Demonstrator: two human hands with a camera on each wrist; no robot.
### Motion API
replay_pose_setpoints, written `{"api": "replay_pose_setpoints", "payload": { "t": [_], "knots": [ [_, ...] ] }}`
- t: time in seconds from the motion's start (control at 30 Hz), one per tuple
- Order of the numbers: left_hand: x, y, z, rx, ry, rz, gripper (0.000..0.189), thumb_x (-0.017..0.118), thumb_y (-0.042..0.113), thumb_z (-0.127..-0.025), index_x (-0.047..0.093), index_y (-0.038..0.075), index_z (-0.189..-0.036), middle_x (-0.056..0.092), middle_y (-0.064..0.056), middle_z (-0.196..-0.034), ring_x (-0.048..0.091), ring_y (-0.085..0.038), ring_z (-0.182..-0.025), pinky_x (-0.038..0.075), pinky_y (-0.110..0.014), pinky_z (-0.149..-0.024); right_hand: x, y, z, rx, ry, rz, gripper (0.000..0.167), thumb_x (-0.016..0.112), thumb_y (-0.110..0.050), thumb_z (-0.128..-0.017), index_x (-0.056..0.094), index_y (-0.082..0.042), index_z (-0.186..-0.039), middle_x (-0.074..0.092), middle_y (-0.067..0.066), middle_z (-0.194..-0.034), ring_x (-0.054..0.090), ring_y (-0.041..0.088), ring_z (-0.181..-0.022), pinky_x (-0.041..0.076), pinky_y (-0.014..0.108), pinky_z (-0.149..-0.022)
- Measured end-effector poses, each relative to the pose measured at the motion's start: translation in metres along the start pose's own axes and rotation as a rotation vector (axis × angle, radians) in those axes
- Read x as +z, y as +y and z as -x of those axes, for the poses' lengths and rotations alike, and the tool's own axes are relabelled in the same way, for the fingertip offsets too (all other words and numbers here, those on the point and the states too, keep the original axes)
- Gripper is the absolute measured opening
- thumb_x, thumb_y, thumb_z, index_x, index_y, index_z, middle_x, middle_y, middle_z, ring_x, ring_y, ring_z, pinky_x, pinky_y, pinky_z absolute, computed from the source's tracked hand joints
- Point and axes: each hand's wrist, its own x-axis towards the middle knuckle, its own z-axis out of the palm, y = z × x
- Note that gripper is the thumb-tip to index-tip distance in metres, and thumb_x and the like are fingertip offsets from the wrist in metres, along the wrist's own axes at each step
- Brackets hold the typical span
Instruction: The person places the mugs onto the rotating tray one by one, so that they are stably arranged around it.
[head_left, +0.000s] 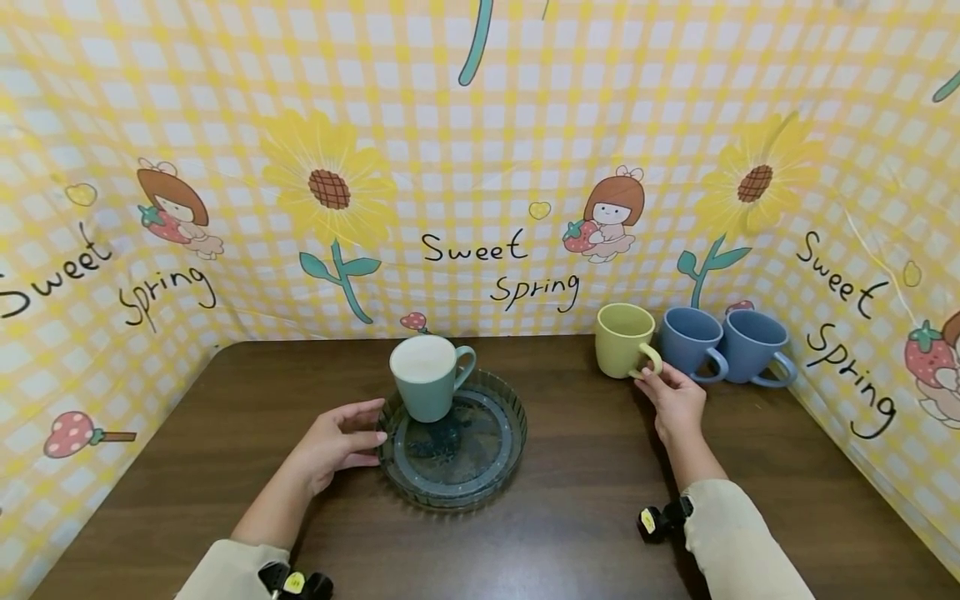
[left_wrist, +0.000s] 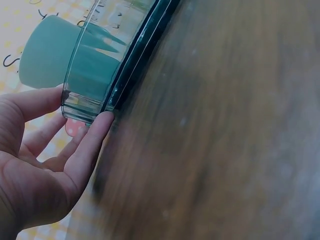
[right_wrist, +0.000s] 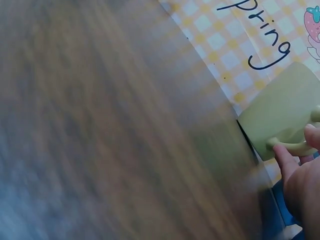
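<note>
Our left hand (head_left: 330, 447) rested loosely spread fingers against the tray's (head_left: 487, 450) left wall, gripping nothing, while our right hand (head_left: 677, 404) pinched the handle (right_wrist: 298, 149) of the green mug (head_left: 621, 342), which was beyond the tray and to its right. We could not tell whether that mug bore fully on the table (head_left: 585, 467). Held only by its handle, it might have twisted or tipped if our pinch slipped. Farther right of the tray, the nearer blue mug (head_left: 688, 342) stood just beside it, so a sideways swing risked a knock, perhaps passed on to the second blue mug (head_left: 750, 342). Inside the tray, toward its far left wall, the teal mug (head_left: 424, 385) stood upright; a hard shove from our left fingers could have slid the tray and rocked it, since no hand braced the tray's right side.
</note>
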Motion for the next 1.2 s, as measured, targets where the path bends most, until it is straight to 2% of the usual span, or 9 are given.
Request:
{"api": "replay_pose_setpoints", "payload": {
  "t": [0.2,0.4,0.7,0.83,0.93,1.2],
  "knots": [
    [-0.001,0.001,-0.001,-0.003,-0.002,0.003,0.066,0.07,0.006,-0.09,0.038,-0.002,-0.147,0.036,-0.03,-0.145,0.058,-0.02,-0.108,0.058,-0.044,-0.082,-0.002,-0.003,0.002,0.004,-0.013,0.002,0.022,0.061,0.02,-0.085,0.073,0.007,-0.097,0.067,0.006,-0.078,0.07,0.018,-0.071,0.06,0.031,-0.07],
    [-0.001,0.001,-0.004,0.0,0.011,-0.012,0.062,0.067,0.011,-0.093,0.039,-0.002,-0.147,0.038,-0.029,-0.144,0.058,-0.028,-0.113,0.057,-0.044,-0.084,-0.003,-0.006,0.004,0.022,-0.032,-0.013,0.021,0.062,0.019,-0.085,0.074,0.003,-0.091,0.067,0.007,-0.078,0.069,0.017,-0.07,0.06,0.031,-0.07],
    [-0.002,0.001,-0.007,-0.005,0.016,-0.033,0.059,0.066,0.011,-0.094,0.04,0.0,-0.146,0.039,-0.028,-0.144,0.055,-0.028,-0.116,0.058,-0.043,-0.083,-0.004,-0.009,0.008,0.049,-0.069,-0.005,0.03,0.06,0.017,-0.087,0.076,-0.008,-0.082,0.067,0.005,-0.079,0.068,0.017,-0.074,0.06,0.032,-0.074],
    [-0.002,-0.001,-0.007,-0.011,0.006,-0.026,0.057,0.063,0.008,-0.096,0.039,0.0,-0.147,0.037,-0.028,-0.145,0.053,-0.031,-0.119,0.058,-0.043,-0.081,-0.003,-0.011,0.012,0.053,-0.076,-0.017,0.025,0.06,0.017,-0.087,0.076,-0.002,-0.087,0.068,0.006,-0.079,0.068,0.017,-0.073,0.06,0.034,-0.074],
    [-0.003,-0.001,-0.007,-0.01,-0.004,-0.027,0.057,0.062,0.009,-0.096,0.038,0.001,-0.148,0.035,-0.027,-0.147,0.049,-0.033,-0.124,0.059,-0.043,-0.08,-0.001,-0.013,0.014,0.048,-0.105,-0.024,0.028,0.058,0.017,-0.088,0.076,-0.004,-0.086,0.068,0.006,-0.08,0.068,0.016,-0.073,0.06,0.033,-0.074],
    [-0.003,0.0,-0.008,-0.009,0.001,-0.032,0.057,0.062,0.008,-0.096,0.039,0.001,-0.148,0.035,-0.028,-0.147,0.052,-0.029,-0.12,0.059,-0.043,-0.077,0.0,-0.014,0.016,0.063,-0.158,-0.047,0.03,0.056,0.019,-0.089,0.075,-0.003,-0.087,0.068,0.007,-0.081,0.067,0.016,-0.074,0.06,0.034,-0.074]
  ]
}}
